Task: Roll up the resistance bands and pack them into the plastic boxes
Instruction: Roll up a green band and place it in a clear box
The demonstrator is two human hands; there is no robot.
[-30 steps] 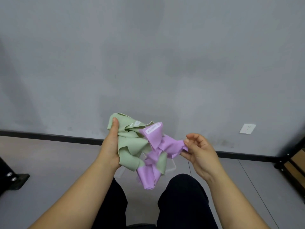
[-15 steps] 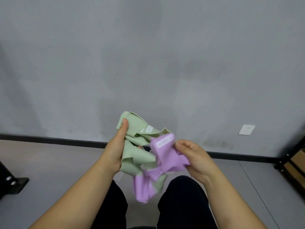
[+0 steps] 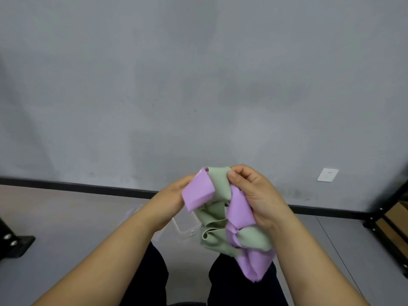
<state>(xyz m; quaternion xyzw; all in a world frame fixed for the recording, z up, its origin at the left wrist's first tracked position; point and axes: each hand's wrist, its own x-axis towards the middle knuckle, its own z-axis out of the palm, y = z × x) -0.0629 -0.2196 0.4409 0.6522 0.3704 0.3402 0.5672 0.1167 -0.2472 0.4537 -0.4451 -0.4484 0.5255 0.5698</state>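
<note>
left hand (image 3: 170, 197): holds a fold of the purple band (image 3: 197, 191); its fingers are hidden behind the fold.
right hand (image 3: 258, 195): thumb and curled fingers pinch the top loop of the green band (image 3: 212, 214); a purple length lies against its palm.
hands: close together, raised, both on the one bundle.
bands: twisted through each other, loose ends hanging low at near right.
plastic box (image 3: 184, 228): clear, beyond and below the bundle, slightly left; what it rests on cannot be told.
step in hand: judged to be separating the two bands; no rolling begun.
next move: likely calls for drawing one colour free of the other's loops, then flattening it for rolling.
</note>
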